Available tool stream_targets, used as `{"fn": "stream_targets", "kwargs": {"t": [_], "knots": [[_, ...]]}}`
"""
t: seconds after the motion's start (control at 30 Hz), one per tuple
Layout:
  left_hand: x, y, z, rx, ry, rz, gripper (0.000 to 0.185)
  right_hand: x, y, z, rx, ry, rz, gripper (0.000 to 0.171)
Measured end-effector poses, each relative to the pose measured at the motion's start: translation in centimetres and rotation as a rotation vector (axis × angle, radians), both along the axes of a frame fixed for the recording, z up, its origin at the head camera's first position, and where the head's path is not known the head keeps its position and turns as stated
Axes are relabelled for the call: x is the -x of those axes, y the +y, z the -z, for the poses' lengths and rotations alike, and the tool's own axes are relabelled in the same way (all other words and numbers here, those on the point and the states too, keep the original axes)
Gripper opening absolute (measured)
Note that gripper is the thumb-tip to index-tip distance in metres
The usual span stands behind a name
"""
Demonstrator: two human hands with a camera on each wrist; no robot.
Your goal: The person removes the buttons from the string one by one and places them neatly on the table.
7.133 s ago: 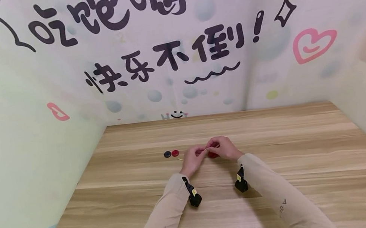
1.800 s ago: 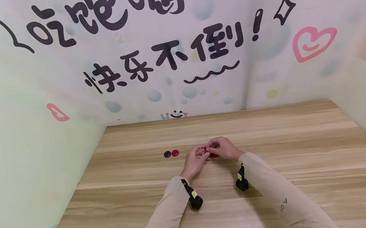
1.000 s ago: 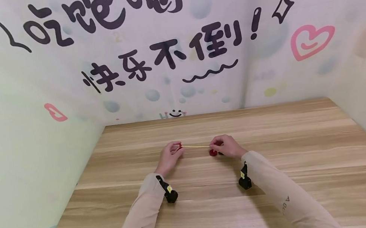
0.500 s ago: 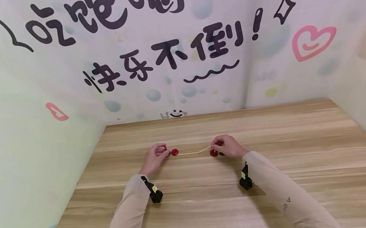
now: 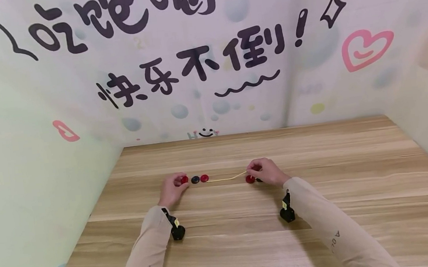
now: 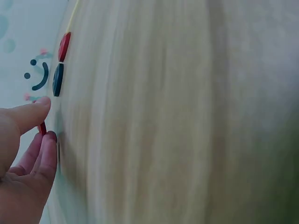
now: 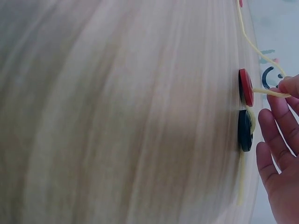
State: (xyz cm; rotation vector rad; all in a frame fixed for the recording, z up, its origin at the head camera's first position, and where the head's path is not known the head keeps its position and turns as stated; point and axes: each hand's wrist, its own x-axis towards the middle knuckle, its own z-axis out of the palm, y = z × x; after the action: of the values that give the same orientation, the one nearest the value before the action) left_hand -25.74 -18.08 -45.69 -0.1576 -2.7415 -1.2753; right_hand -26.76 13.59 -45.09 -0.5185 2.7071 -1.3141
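In the head view my left hand pinches a red button between thumb and fingertips, at the left end of a row. A navy button and another red button lie beside it on the table. My right hand pinches a thin yellow cord that runs slackly left to the red button; whether it passes through cannot be told. Under the right hand, another red button and a dark button are strung on the cord, clearest in the right wrist view.
The wood-grain table stretches to a printed backdrop with dark lettering, standing along its back edge. More pale backdrop rises at both sides. A small black camera hangs from the left wrist and another camera from the right.
My left hand has moved left with its red button, past the navy one, and lowered it to the row's end. The cord, taut a second ago, now lies slack. My right hand barely moved.
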Motion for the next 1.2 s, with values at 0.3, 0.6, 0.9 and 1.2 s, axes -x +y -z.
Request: {"fn": "stream_targets", "kwargs": {"t": [0.3, 0.6, 0.9, 1.2], "knots": [[0.2, 0.7, -0.1, 0.011, -0.038, -0.005, 0.031, 0.1, 0.0, 0.2, 0.013, 0.014, -0.003, 0.011], [1.8, -0.3, 2.1, -0.173, -0.054, -0.066, 0.034, 0.0, -0.1, 0.0, 0.023, 0.0, -0.004, 0.01], [0.6, 0.8, 0.4, -0.207, -0.134, -0.165, 0.038, 0.0, 0.0, 0.1, 0.023, 0.001, -0.012, 0.01], [0.3, 1.1, -0.5, -0.296, -0.173, -0.185, 0.034, -0.2, -0.2, -0.2, 0.021, 0.007, -0.017, 0.01]]}}
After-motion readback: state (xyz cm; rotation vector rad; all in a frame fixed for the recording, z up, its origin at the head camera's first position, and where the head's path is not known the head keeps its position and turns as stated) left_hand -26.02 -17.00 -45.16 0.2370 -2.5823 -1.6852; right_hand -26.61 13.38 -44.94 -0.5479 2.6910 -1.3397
